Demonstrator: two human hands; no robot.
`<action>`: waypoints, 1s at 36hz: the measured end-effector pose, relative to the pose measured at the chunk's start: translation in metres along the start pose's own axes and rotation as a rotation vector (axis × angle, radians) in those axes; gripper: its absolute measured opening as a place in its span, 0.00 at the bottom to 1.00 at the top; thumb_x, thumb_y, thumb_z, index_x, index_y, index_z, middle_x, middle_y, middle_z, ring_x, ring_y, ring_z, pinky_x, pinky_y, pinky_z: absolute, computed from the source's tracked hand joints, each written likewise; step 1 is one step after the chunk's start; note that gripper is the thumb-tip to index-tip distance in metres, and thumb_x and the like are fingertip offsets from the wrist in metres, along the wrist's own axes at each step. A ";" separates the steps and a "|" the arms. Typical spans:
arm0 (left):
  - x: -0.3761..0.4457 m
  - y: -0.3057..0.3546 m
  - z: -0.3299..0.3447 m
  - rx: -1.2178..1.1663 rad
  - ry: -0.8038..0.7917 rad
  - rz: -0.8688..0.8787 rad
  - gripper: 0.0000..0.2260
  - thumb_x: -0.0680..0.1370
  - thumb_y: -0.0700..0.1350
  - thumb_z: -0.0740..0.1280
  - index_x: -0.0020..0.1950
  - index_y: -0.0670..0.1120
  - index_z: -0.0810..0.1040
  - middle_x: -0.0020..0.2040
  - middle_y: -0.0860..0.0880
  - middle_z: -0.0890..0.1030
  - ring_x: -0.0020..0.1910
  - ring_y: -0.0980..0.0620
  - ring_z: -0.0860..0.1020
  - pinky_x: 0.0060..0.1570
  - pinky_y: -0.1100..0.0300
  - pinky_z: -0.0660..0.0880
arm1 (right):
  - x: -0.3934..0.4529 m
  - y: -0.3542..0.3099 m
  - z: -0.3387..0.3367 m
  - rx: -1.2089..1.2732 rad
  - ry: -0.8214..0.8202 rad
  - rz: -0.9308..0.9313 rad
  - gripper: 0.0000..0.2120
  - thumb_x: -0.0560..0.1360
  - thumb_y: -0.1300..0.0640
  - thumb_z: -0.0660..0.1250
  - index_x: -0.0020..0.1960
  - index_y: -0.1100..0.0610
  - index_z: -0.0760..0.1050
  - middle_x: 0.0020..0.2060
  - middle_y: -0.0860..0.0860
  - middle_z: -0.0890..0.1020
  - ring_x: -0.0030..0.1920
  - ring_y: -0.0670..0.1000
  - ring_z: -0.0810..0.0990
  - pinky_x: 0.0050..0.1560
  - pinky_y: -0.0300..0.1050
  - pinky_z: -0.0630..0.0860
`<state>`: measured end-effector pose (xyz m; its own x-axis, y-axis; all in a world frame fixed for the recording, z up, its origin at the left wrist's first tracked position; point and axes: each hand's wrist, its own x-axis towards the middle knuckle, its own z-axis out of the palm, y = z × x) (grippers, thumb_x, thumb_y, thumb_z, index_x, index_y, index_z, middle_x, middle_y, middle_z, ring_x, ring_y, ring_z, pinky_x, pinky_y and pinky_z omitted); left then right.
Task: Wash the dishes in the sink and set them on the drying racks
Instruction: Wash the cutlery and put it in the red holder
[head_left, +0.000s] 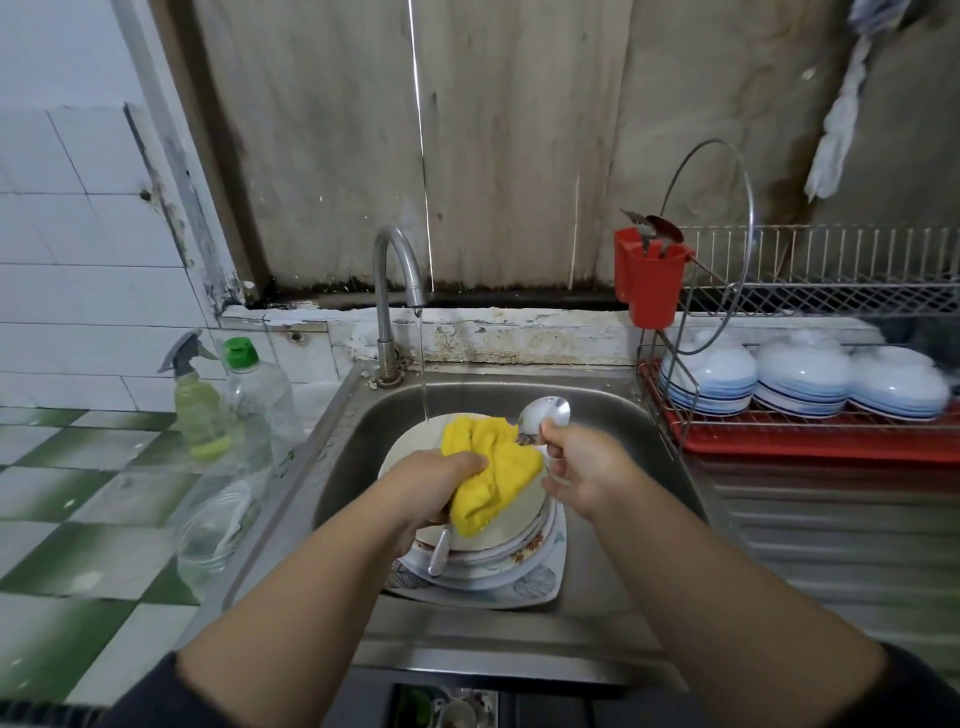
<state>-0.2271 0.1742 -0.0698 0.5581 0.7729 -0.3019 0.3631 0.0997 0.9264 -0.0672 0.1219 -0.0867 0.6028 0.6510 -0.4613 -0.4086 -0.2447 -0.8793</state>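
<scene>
On the green-and-white tiled bench (78, 525) at the left stand two plastic bottles: a spray bottle (196, 402) holding pale green liquid and a clear ribbed bottle (260, 400) with a green cap. Beside them the curved metal tap (397, 291) runs a thin stream into the rounded stainless steel sink (613, 415), where a stack of plates (498, 561) rests, round ones on a square patterned one, with a metal utensil handle (439, 553) lying on it. Above the stack the left hand (434, 480) has its fingers curled round a crumpled yellow cloth (493, 473), soft and nubbly. Just right, the right hand (584, 467) pinches a shiny metal spoon (545, 418) by the handle, bowl up. Farther right, a red plastic cutlery holder (652, 286) containing a few utensils hangs on the wire drying rack (831, 291), whose lower tier, over a red tray (810, 447), carries three stacks of upturned white bowls (802, 379) with blue rims.
</scene>
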 end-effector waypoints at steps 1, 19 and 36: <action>-0.002 0.001 -0.002 -0.004 -0.005 0.000 0.04 0.78 0.47 0.65 0.46 0.47 0.76 0.46 0.46 0.82 0.44 0.49 0.80 0.45 0.59 0.77 | 0.000 -0.003 -0.002 -0.012 0.008 -0.016 0.07 0.78 0.54 0.64 0.44 0.55 0.73 0.35 0.49 0.70 0.35 0.47 0.66 0.36 0.42 0.70; 0.000 0.013 -0.019 -0.071 0.081 -0.035 0.06 0.78 0.46 0.65 0.49 0.43 0.76 0.45 0.44 0.81 0.43 0.47 0.79 0.46 0.56 0.77 | -0.013 -0.046 -0.019 0.420 0.121 -0.292 0.20 0.83 0.61 0.52 0.75 0.61 0.55 0.44 0.58 0.76 0.39 0.51 0.81 0.41 0.43 0.80; 0.017 0.112 0.036 -0.249 -0.030 0.120 0.08 0.81 0.43 0.60 0.43 0.43 0.73 0.37 0.44 0.78 0.35 0.48 0.76 0.31 0.61 0.75 | -0.043 -0.126 -0.052 0.124 0.317 -0.983 0.06 0.83 0.59 0.52 0.52 0.56 0.67 0.43 0.51 0.77 0.45 0.51 0.81 0.49 0.42 0.78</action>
<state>-0.1499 0.1761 0.0201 0.6095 0.7698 -0.1897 0.1004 0.1624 0.9816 -0.0061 0.0870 0.0374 0.8533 0.2998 0.4265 0.3038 0.3790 -0.8741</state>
